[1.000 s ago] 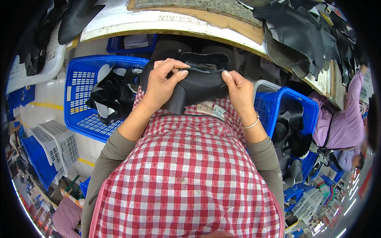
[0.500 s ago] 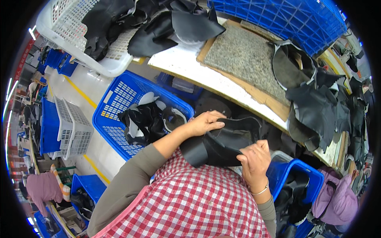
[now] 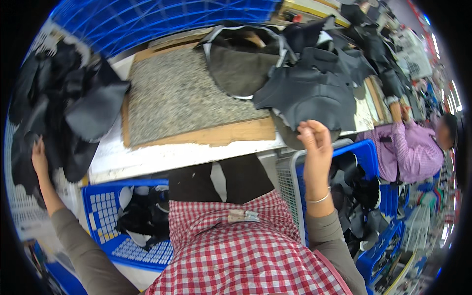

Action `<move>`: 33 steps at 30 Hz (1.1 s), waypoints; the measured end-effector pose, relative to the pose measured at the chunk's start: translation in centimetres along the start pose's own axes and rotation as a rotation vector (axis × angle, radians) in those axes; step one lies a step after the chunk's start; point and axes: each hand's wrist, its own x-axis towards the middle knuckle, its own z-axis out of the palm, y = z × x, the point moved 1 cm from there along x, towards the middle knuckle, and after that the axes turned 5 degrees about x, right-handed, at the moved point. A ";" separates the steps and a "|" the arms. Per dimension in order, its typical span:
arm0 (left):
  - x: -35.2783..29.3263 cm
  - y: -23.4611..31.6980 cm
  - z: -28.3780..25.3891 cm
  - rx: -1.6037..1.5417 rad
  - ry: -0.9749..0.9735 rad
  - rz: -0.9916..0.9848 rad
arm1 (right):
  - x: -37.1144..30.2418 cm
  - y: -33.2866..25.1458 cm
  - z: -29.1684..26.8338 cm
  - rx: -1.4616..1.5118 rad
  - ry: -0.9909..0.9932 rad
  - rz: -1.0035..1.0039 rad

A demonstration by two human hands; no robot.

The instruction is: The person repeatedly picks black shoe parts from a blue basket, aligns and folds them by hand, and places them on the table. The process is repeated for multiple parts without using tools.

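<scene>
My left hand [image 3: 38,156] reaches out to the far left, its fingers closed on a black leather piece [image 3: 29,125] in a heap at the white basket. My right hand [image 3: 317,147] is raised before the table's front edge, fingers curled in toward the thumb. What they hold, if anything, is too small to make out. Just behind it, black leather shoe uppers [image 3: 309,93] lie piled on the table. Beside them stands a rounded upper [image 3: 241,61] with a pale edge and a grey-brown inside.
A speckled grey board [image 3: 172,93] lies on the white table [image 3: 113,160]. At the back stands a large blue crate [image 3: 162,22]. Blue baskets with black pieces flank my lap, one left [image 3: 98,211], one right [image 3: 368,152]. A person [image 3: 408,150] in purple works at the right.
Both hands have let go of the black boot upper held over my lap. My left hand has gone far left to the heap; the view has swung right.
</scene>
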 end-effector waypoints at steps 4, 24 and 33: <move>-2.2 12.0 0.8 -0.021 0.542 0.065 | 0.9 -0.1 -4.6 0.134 0.184 0.467; -20.3 53.6 -20.7 -1.452 -0.849 0.170 | -3.5 3.9 1.9 -0.551 -0.499 -0.627; -29.3 47.0 -18.6 -1.603 -0.721 0.188 | -9.5 -0.3 -1.4 0.107 -0.640 0.241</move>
